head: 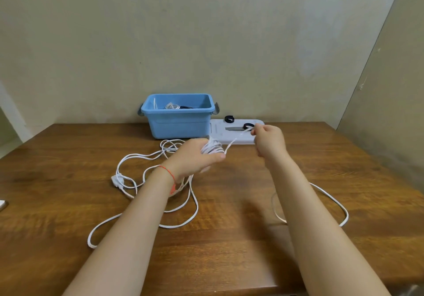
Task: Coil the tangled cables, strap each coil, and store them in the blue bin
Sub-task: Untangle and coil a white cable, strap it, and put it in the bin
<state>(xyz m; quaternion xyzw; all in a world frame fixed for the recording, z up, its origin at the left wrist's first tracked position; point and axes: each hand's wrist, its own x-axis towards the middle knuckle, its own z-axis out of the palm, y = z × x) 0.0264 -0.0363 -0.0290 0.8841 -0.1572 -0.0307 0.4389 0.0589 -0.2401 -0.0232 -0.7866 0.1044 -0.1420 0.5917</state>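
A long white cable (146,158) lies in loose tangled loops on the wooden table (68,153), with a white plug (117,180) at the left. My left hand (195,157) grips a small coil (212,147) of this cable above the table. My right hand (269,141) pinches the strand leading off the coil and holds it up to the right. The blue bin (179,121) stands at the back against the wall, with coiled cables inside. Two black straps (229,119) (248,125) lie by the bin's white lid (231,139).
The lid lies flat to the right of the bin. More white cable (339,206) loops over the table at the right, behind my right forearm. A small pale object (2,204) sits at the left table edge. Walls close in behind and at the right.
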